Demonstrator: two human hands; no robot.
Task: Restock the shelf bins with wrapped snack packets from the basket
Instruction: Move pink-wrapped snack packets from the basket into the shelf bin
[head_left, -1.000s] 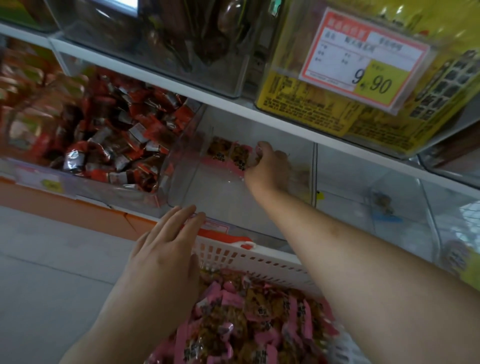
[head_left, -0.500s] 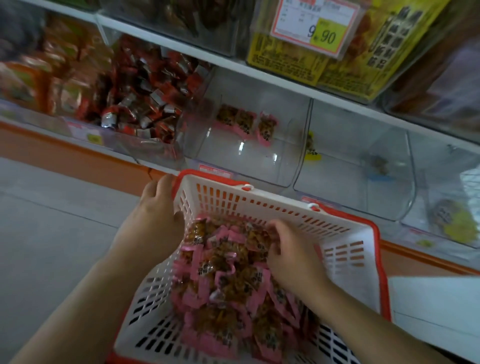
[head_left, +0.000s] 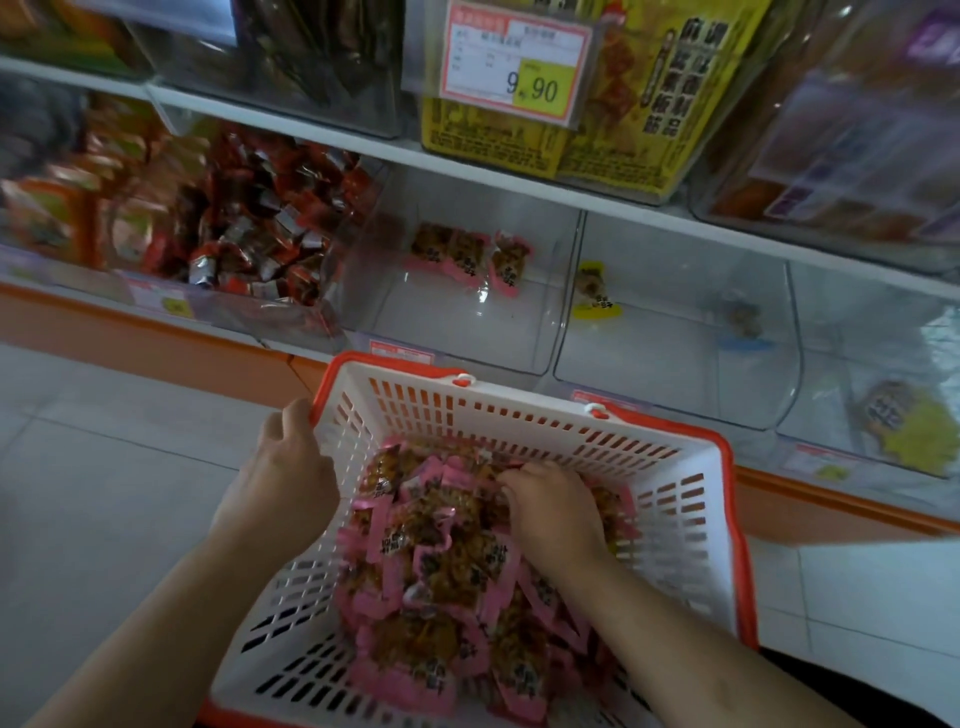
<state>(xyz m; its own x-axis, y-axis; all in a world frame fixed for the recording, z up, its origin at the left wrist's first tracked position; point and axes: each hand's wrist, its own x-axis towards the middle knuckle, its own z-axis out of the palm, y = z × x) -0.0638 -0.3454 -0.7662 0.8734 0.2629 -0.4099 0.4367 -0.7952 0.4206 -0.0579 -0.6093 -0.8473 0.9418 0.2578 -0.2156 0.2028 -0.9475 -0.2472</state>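
My left hand (head_left: 288, 467) grips the basket (head_left: 675, 499) rim; right-hand fingers (head_left: 511, 475) curl into its pink packets (head_left: 436, 561), gathering a handful. Next: the near-empty bin (head_left: 467, 312) just beyond the basket.

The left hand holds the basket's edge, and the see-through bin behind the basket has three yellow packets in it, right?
Not quite: the three packets in that clear bin are pink, as the head view shows. The left hand does hold the basket edge.

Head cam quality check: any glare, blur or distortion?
Head view: dim, flat light; small glare spots on the clear bin holding three pink packets; red-wrapped snacks and frame edges smeared; shelf edge bows from the wide lens; basket and price tag sharp.
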